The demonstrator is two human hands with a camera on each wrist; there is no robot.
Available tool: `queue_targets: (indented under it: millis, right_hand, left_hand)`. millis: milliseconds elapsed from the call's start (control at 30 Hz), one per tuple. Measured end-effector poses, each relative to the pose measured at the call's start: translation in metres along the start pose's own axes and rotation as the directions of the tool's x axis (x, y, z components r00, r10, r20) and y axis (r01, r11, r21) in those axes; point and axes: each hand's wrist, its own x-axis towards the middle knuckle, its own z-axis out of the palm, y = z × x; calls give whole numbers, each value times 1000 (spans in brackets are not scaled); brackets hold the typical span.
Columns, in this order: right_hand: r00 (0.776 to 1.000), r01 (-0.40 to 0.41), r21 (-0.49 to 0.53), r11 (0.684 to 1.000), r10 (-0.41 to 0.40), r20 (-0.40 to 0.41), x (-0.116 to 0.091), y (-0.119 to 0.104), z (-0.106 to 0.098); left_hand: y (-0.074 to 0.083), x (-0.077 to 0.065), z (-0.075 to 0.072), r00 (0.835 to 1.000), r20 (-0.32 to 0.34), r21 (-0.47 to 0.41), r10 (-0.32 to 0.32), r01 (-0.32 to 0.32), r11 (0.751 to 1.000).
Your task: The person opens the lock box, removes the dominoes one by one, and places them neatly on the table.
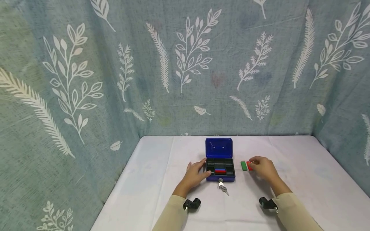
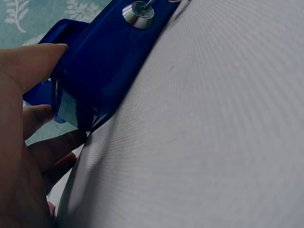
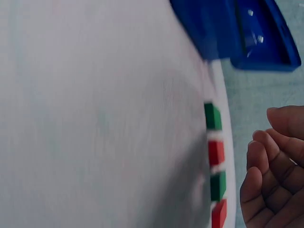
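Left hand (image 1: 193, 175) spread against cash box (image 1: 213, 179), right hand's (image 1: 263, 168) apparently empty, curved fingers, lowered crookedly, could push red block (image 1: 249, 166) toward bench's (image 1: 300, 160) right edge.

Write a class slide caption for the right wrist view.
Green and red blocks alternate in a row beside the open box, the right fingers loosely curled nearby.

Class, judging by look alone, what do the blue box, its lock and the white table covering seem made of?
Blue box: probably painted metal, though plastic is possible; glossy, with reflections near its corner.
Lock: likely polished metal, silvery with bright highlights.
White table covering: apparently woven cloth, matte, with a fine weave; its fibre can't be told.
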Motion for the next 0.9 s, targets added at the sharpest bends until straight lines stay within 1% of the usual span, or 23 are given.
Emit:
queue_targets:
  millis: [167,267,400,533,633,733,900]
  right_hand:
    - [999,32,41,999,-32,5,-2,-11,8]
    - [999,39,53,998,-39,6,-2,-15,13]
    - [998,55,56,997,-55,1,-3,-17,20]
    - [994,106,43,993,-104,-36,-4,-20,26]
    - [988,150,23,988,-149,-52,-4,-23,31]
    - [981,191,10,982,-190,-47,-5,-27,36]
    - [977,211,-8,978,-211,-28,-7,-35,44]
  left_hand:
    - [0,0,0,1000,1,-4,-2,2,1000]
    - [1,-1,1,1000,8,-14,-9,9,1000]
    - [1,0,2,1000,9,-3,-22,22,1000]
    - [1,0,2,1000,10,3,-26,26,1000]
    - [1,-1,2,1000,8,-4,-15,15,1000]
    - [1,-1,1,1000,-1,-7,-7,7,1000]
    - [0,0,1,1000,-3,-1,-8,8,1000]
